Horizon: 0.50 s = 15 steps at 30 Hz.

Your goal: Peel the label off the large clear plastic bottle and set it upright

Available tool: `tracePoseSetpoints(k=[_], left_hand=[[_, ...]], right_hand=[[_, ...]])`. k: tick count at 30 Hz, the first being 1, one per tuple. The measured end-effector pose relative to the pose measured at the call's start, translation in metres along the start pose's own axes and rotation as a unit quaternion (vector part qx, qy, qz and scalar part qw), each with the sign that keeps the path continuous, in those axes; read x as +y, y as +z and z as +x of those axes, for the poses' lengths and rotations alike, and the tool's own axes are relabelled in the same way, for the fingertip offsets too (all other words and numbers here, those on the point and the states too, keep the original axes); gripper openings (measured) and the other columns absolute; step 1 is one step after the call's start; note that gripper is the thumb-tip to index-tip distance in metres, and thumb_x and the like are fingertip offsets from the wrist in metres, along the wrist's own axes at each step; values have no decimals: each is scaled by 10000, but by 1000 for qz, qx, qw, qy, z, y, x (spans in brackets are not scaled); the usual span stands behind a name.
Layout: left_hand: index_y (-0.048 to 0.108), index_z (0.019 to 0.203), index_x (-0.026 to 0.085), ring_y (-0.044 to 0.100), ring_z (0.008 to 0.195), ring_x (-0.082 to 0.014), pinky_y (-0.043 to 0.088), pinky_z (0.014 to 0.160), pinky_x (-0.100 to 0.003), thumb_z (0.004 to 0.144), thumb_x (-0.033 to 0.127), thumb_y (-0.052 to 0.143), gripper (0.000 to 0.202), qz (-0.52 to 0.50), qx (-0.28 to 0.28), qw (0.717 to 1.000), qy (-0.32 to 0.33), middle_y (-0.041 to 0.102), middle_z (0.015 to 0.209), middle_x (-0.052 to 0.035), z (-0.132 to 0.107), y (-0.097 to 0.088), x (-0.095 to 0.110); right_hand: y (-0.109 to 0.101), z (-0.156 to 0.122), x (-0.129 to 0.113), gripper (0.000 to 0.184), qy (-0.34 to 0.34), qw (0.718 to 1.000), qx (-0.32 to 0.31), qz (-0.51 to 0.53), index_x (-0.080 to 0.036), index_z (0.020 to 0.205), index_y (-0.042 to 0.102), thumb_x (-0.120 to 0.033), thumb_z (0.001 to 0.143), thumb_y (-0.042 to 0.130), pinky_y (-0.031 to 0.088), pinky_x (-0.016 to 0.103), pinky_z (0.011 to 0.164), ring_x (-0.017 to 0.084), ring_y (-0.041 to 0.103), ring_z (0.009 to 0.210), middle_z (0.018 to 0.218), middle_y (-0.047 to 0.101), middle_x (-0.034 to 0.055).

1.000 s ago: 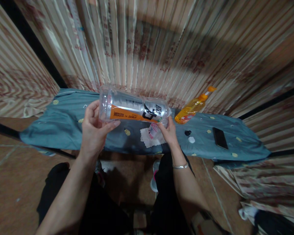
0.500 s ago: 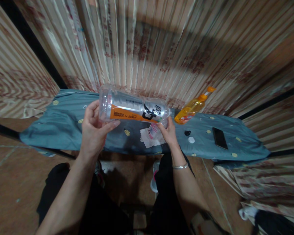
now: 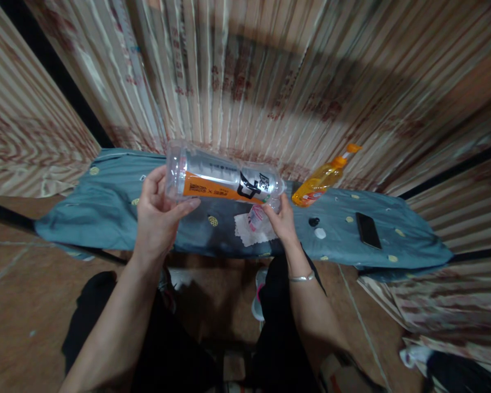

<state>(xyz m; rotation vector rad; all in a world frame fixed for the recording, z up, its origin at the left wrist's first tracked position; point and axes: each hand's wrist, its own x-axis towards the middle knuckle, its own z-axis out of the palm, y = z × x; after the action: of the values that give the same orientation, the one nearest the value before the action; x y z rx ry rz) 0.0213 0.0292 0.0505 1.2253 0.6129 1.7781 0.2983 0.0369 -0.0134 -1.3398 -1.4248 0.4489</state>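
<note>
A clear plastic bottle [image 3: 223, 174] with a silver and orange label lies sideways between my hands, held above the cloth-covered table. My left hand [image 3: 157, 213] grips its base end, thumb along the near side. Around the neck end my right hand [image 3: 281, 218] is closed, wearing a silver bracelet on the wrist. No liquid shows in the bottle. Below it, partly hidden by the bottle and my right hand, a small clear item with pink print [image 3: 255, 217] rests on a whitish cloth [image 3: 245, 233].
An orange pump bottle [image 3: 319, 183] with yellow liquid stands right of my hands. Near it lie a small black cap [image 3: 313, 222] and a white cap [image 3: 319, 233]. A phone [image 3: 368, 230] lies farther right on the blue-green tablecloth [image 3: 110, 213]. Pleated curtains [image 3: 249, 82] hang behind.
Both hands keep the same hold on the bottle. It has barely shifted, with only a slight movement of the whole view.
</note>
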Motion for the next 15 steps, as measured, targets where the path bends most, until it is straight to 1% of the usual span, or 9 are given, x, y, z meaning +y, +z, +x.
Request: tracePoseSetpoints(k=[2,7,10,12,15], left_hand=[[677,1129,259,700,1091,-187,580,975,-316,516,149,973,690,-3,0,1000,-1,735,1190,-19,0,-1,0],[655,1168,261,682,1144,-215,564,1011,-363,564,166,960,683,7,-21,1000,1,698,1277,-39,1,-4,-2],[665,1154,261,687,1140,-193,564,997,-307,550,149,963,683,-4,-18,1000,2,709,1243,-25,1,-3,-2],[674,1141,266,690,1136,-190,563,989,-292,537,144,965,681,-7,-12,1000,0,715,1225,-20,1,-2,-1],[671,1155,279,682,1148,-208,559,1006,-330,542,153,965,691,2,-11,1000,-2,710,1235,-20,0,-1,0]], right_hand=[[0,0,1,496,-3,1000,1,0,-204,1212,579,-477,811,679,487,425,967,263,642,1024,1083,702,79],[1,0,1,499,-1,1000,2,-1,-201,1214,586,-480,812,687,493,426,967,264,647,1030,1075,708,81],[0,0,1,488,2,1000,1,2,-203,1202,588,-475,809,690,498,430,959,259,648,1009,1073,706,79],[0,0,0,482,3,1000,3,1,-209,1193,587,-473,804,692,499,429,951,256,646,993,1066,705,74],[0,0,-1,476,7,1000,2,-1,-206,1186,584,-470,804,689,498,425,943,255,646,983,1064,702,77]])
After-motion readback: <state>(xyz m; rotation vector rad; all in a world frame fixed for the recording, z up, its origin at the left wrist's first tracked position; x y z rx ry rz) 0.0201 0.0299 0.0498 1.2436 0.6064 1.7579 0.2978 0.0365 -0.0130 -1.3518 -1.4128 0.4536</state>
